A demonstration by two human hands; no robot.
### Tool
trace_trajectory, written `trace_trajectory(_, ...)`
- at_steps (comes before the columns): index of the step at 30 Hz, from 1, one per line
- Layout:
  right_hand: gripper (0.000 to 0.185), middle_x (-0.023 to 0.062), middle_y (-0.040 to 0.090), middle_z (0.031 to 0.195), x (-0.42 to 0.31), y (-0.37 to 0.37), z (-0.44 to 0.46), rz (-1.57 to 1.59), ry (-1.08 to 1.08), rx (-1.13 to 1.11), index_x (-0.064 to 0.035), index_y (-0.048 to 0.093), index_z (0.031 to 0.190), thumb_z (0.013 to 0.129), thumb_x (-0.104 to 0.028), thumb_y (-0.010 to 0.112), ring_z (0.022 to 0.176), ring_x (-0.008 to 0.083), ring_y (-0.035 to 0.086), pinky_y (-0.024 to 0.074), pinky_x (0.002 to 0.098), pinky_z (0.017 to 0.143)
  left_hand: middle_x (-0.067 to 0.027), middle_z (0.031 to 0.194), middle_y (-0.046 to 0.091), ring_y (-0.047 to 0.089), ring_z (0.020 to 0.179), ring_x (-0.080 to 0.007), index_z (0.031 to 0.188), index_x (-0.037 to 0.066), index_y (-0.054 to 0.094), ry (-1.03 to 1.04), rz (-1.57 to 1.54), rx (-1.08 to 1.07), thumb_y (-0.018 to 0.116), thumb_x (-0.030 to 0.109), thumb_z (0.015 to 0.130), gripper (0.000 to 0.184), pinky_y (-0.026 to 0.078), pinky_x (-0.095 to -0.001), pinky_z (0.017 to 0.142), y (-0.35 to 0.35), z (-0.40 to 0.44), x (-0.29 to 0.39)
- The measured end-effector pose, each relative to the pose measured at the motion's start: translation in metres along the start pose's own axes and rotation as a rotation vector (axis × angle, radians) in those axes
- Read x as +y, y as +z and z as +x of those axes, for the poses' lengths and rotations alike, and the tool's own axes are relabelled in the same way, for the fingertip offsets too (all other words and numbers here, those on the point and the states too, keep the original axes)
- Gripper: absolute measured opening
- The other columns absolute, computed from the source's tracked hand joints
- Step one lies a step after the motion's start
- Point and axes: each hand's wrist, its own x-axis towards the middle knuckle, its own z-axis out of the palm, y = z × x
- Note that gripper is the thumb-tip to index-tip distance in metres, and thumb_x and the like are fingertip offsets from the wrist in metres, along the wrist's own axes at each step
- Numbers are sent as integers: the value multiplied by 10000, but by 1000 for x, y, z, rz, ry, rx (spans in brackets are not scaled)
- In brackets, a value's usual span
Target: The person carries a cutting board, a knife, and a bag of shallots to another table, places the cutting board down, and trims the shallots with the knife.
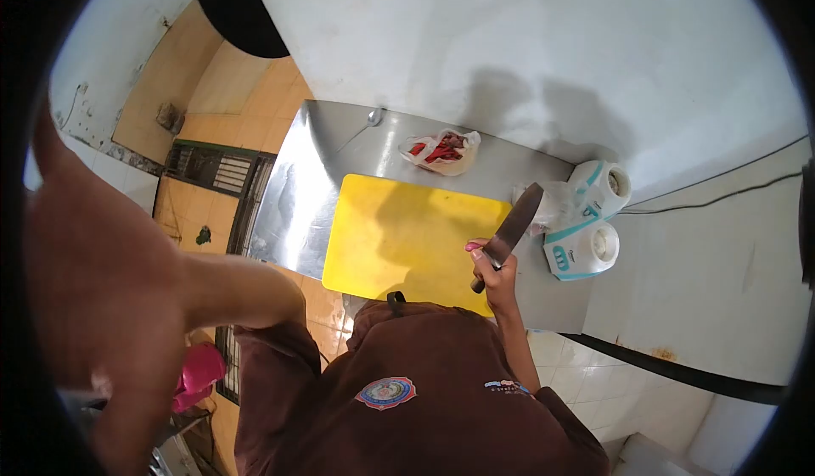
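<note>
My right hand (499, 274) is closed around the handle of a broad-bladed kitchen knife (518, 218), its blade tilted up and to the right. A small pink piece (474, 246) shows at the fingertips of that hand; its kind is unclear. Beneath lies a yellow cutting board (399, 230). Very near the camera, my left hand (102, 281) looms large at the left edge, blurred, with digits stretched apart and partly cut off. Nothing shows in it. Behind the board sits a clear plastic bag (463, 164) with red chillies (442, 148) in it.
A spoon (373, 118) lies at the back of the steel table (289, 213). Two white and teal appliance bases (586, 251) stand at the right by the wall, beside another plastic bag (552, 204). A black cable (713, 196) runs along the wall. Something pink (199, 374) is at lower left.
</note>
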Motion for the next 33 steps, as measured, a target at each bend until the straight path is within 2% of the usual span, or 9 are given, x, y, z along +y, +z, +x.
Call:
trace_trajectory(8,145,-95,485,635,0,0,3,-36,-22,-74,-26,720,1001,925,-142,675,535,1,366,273,211,515,-215,1528,340,368,1379,-412,1482,99,385,-34,-261,-121,521,654,910,808,282,-684,1081,-2,22,-7)
trace_trajectory(14,144,-93,504,641,-4,-2,0,-38,25,-80,-38,726,999,923,-152,682,546,3,388,286,207,515,-225,1529,333,358,1383,-419,1485,89,375,-66,-319,-147,499,622,927,782,259,-692,1090,-3,29,-15)
trace_trajectory(17,170,-53,504,628,2,-3,3,-70,-38,-81,-1,698,1000,920,-148,670,529,23,396,300,219,499,-231,1530,329,353,1385,-423,1487,83,370,-66,-339,-153,489,606,935,769,247,-697,1095,-2,30,-19)
trace_trajectory(23,175,-50,514,631,-2,-1,3,-71,-1,-74,2,697,1001,915,-148,672,533,24,404,305,219,501,-241,1531,322,343,1389,-430,1491,73,360,-61,-355,-178,468,574,952,743,224,-705,1104,2,32,-19)
trace_trajectory(26,171,-52,515,633,0,-3,4,-68,-21,-86,-2,699,1004,913,-145,674,532,23,404,305,218,501,-246,1531,318,337,1391,-434,1492,68,355,-62,-357,-182,457,558,960,730,212,-709,1108,4,33,-21)
trace_trajectory(29,137,-105,482,618,-2,-1,3,-62,-27,-69,-36,724,998,928,-144,677,518,-2,367,266,211,486,-252,1532,314,332,1393,-438,1494,63,351,-59,-355,-185,446,542,969,718,200,-714,1113,6,34,-21)
trace_trajectory(33,142,-110,459,615,-2,0,3,-49,-31,-71,-36,722,1004,927,-145,676,515,-3,355,260,214,482,-259,1532,309,325,1396,-443,1497,56,344,-76,-356,-199,432,521,980,701,185,-719,1119,12,33,-27)
